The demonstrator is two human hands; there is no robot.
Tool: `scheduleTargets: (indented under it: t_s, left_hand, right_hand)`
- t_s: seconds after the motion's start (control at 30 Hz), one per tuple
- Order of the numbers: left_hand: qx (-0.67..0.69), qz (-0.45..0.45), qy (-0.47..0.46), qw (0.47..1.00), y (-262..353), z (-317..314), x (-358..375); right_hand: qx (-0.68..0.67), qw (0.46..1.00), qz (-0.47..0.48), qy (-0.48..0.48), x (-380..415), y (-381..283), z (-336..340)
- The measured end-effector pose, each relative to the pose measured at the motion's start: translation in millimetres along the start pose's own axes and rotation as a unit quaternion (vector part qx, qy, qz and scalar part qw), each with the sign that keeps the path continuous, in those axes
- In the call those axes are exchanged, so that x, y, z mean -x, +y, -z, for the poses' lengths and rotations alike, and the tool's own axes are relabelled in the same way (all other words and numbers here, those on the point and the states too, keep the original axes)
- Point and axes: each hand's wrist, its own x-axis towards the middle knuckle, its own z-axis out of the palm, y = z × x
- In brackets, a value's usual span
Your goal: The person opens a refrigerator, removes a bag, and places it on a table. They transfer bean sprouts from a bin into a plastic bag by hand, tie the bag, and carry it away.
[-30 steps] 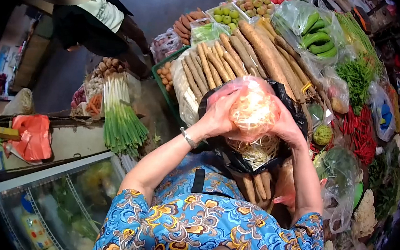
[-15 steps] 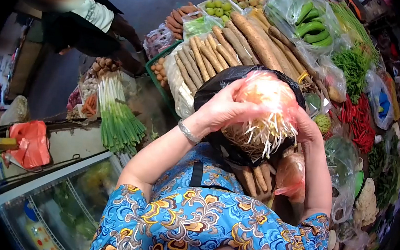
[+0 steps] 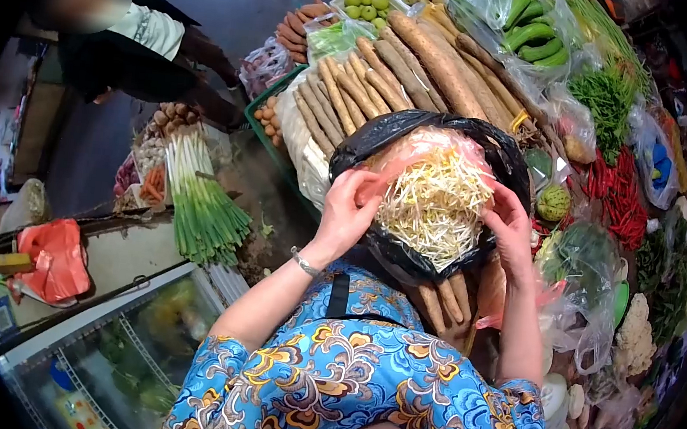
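Note:
A heap of white bean sprouts [image 3: 435, 207] with yellow heads lies in the black plastic bag [image 3: 365, 140] in front of my body. A thin pink plastic bag [image 3: 437, 145] is spread over the far side of the heap. My left hand [image 3: 347, 213] pinches the pink bag's edge on the left. On the other side, the fingers of my right hand [image 3: 512, 229] are closed on its right edge. Long brown roots [image 3: 453, 298] stick out below the black bag, and another pink bag lies partly hidden behind my right forearm.
Long yams [image 3: 441, 63] lie beyond the black bag. Red chillies [image 3: 616, 199], a cauliflower [image 3: 635, 334] and bagged green vegetables [image 3: 534, 38] are at right. Left are scallions [image 3: 201, 192], eggs [image 3: 268, 118] in a green crate and a glass-topped case [image 3: 115, 358]. A person [image 3: 136, 54] stands upper left.
The pink bag's bunched sprouts have dropped into the black bag and now lie spread in a heap. My hands have moved apart and slightly down, still at the pink bag's edges.

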Motion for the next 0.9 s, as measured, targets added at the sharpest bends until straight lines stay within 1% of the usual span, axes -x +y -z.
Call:
scheduleTargets:
  t_s: [0.03, 0.07, 0.1, 0.13, 0.17, 0.2, 0.23, 0.27, 0.3, 0.33, 0.37, 0.4, 0.47, 0.5, 0.53, 0.63, 0.7, 0.73, 0.8, 0.83, 0.87, 0.9]
  left_hand:
    - [-0.044, -0.071, 0.046, 0.995, -6.5, -6.8, -2.4]
    - [-0.042, -0.072, 0.047, 0.995, -5.2, -8.0, -1.1]
    - [-0.025, -0.047, 0.02, 0.998, -3.5, -8.5, -1.1]
    - [-0.01, -0.022, -0.008, 1.0, -2.7, -8.9, -1.7]
    - [-0.086, -0.125, -0.004, 0.988, -2.4, -12.8, -2.3]
    - [-0.089, -0.186, 0.008, 0.978, 3.0, -20.9, -0.6]
    - [-0.08, -0.188, 0.01, 0.979, 2.1, -29.2, -1.6]
    - [-0.072, -0.194, 0.012, 0.978, 0.9, -34.7, -6.5]
    - [0.01, -0.113, -0.009, 0.994, 6.8, -34.7, -12.6]
    - [0.092, -0.028, -0.031, 0.995, 12.9, -33.7, -17.9]
    - [0.124, -0.022, -0.038, 0.991, 25.4, -26.7, -24.8]
    - [0.103, -0.027, -0.049, 0.993, 26.7, -20.3, -32.7]
    - [0.258, 0.011, -0.07, 0.964, 36.6, -8.5, -42.3]
    - [0.315, 0.042, -0.067, 0.946, 50.2, 0.8, -42.1]
    - [0.346, 0.052, -0.069, 0.934, 50.7, 5.7, -43.2]
    - [0.316, 0.028, -0.044, 0.947, 36.3, 13.6, -43.7]
    - [0.322, 0.068, -0.033, 0.944, 20.1, 17.5, -43.1]
    - [0.321, 0.068, -0.035, 0.944, 10.9, 18.0, -42.8]
    - [0.265, 0.069, -0.031, 0.961, 9.6, 22.2, -39.8]
    - [0.289, 0.148, -0.058, 0.944, 10.2, 27.4, -37.1]
    - [0.289, 0.147, -0.06, 0.944, 13.0, 27.9, -37.0]
    - [0.264, 0.147, -0.057, 0.952, 15.1, 27.6, -37.0]
  right_hand:
    - [0.048, 0.999, 0.008, 0.025, -0.5, 15.1, 3.7]
    - [0.097, 0.994, 0.017, 0.05, -0.4, 19.9, 1.7]
    - [0.092, 0.994, 0.02, 0.05, -1.4, 22.9, -1.7]
    - [0.087, 0.995, 0.003, 0.046, 1.2, 24.4, -5.1]
    - [0.073, 0.997, 0.016, 0.034, 1.9, 20.6, -13.7]
    - [0.06, 0.998, 0.027, 0.019, 3.2, 18.2, -22.8]
    - [0.047, 0.997, 0.051, 0.023, -0.4, 15.9, -34.2]
    - [0.047, 0.997, 0.055, 0.024, -5.6, 10.8, -40.1]
    - [0.018, 0.998, 0.049, 0.022, -10.7, 3.6, -44.0]
    - [-0.011, 0.999, 0.041, 0.02, -14.6, -5.1, -47.5]
    - [-0.047, 0.998, 0.029, 0.01, -17.4, -18.4, -51.8]
    - [-0.033, 0.999, 0.037, 0.01, -21.2, -27.2, -51.4]
    - [-0.095, 0.995, 0.023, 0.012, -26.4, -41.4, -46.0]
    - [-0.131, 0.991, 0.027, 0.017, -24.9, -53.4, -49.2]
    - [-0.14, 0.99, 0.015, 0.024, -22.8, -64.6, -47.4]
    - [-0.16, 0.986, 0.013, 0.032, -25.9, -55.1, -28.1]
    - [-0.095, 0.993, 0.004, 0.072, -28.0, -43.4, -11.5]
    - [-0.096, 0.993, 0.004, 0.073, -26.2, -43.4, -4.0]
    - [-0.031, 0.997, -0.022, 0.074, -20.2, -42.9, 9.8]
    - [-0.039, 0.995, -0.03, 0.091, -21.2, -44.1, 13.6]
    - [-0.04, 0.994, -0.03, 0.093, -21.8, -43.5, 13.4]
    - [-0.013, 0.994, 0.015, 0.103, -22.5, -42.1, 12.4]
